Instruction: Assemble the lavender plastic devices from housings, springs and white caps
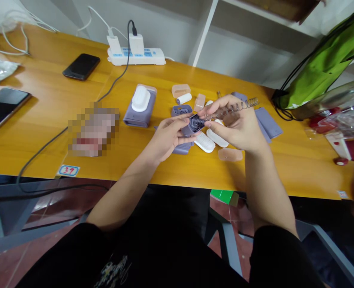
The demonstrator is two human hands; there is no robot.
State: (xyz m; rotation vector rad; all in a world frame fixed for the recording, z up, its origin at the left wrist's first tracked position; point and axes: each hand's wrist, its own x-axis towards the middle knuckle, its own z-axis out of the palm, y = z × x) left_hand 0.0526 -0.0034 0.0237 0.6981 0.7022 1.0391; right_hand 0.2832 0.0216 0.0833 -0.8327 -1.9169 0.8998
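Note:
My left hand (167, 138) is wrapped round a small purple case (191, 126), its opening turned to the right with dark coils showing inside. A metal spring (239, 106) is pinched in my right hand (237, 124); one end lies at the case's mouth and the other sticks out past my fingers. Beneath and around my hands lie a white bristled brush piece (205, 143), a white oval piece (217, 135), a clear peach cap (230, 155), a purple holder (181, 110) and a white cylinder (183, 99).
A purple box with a white top (141, 100) stands left of my hands. Farther left are two phones (81, 67) and a cable (117, 80) running from a power strip (153, 57). Purple flat pieces (268, 123) and a green bag (321, 72) are at the right.

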